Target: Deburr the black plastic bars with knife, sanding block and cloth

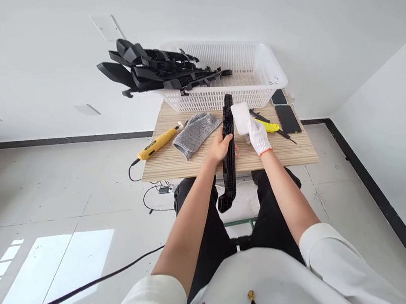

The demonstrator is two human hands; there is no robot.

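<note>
My left hand (219, 147), bare, is closed around a long black plastic trim piece (229, 160). The piece stands nearly lengthwise to me, and its bent lower end hangs past the table's front edge. A white knitted glove with an orange cuff covers my right hand (258, 138). Its fingers grip a white rectangular pad (241, 117), close to the right side of the trim piece's upper part; whether the two touch I cannot tell. Just right of the glove lies a yellow-green tool (270, 125), partly hidden. A grey cloth (196, 133) rests left of the trim piece.
A white plastic basket (218, 98) at the back of the wooden table (167, 170) holds several black trim pieces (160, 69), jutting out leftward. A yellow corded tool (158, 143) lies left. Thin black strips (285, 135) and two phones (288, 119) lie right.
</note>
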